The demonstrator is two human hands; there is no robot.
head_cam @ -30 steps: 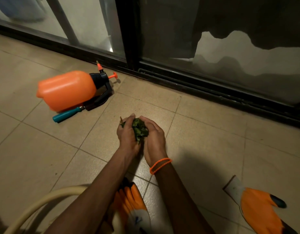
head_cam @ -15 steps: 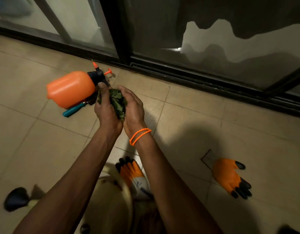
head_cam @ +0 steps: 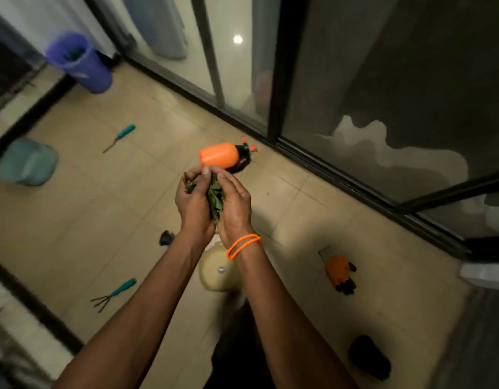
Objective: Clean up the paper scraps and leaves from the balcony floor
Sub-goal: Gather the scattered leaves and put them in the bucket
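A bunch of green leaves (head_cam: 214, 196) is cupped between both my hands, held well above the tiled balcony floor (head_cam: 102, 220). My left hand (head_cam: 193, 202) curls round the leaves from the left, and a few leaf tips stick out past its fingers. My right hand (head_cam: 235, 204), with an orange band at the wrist, presses in from the right with its fingers curved over the bunch. A purple bin (head_cam: 80, 63) with something dark inside stands in the far left corner. No paper scraps show on the floor.
An orange spray bottle (head_cam: 220, 155) lies by the glass sliding door (head_cam: 270, 80). Two teal-handled tools (head_cam: 119, 137) (head_cam: 113, 294), a teal tub (head_cam: 25, 161), an orange glove (head_cam: 339, 272), a cream stool (head_cam: 217, 272) and a black object (head_cam: 368, 357) are on the floor.
Both hands have lifted the leaves off the floor and risen with my view, which now looks down from much higher. The purple bin, tub and hand tools have come into sight.
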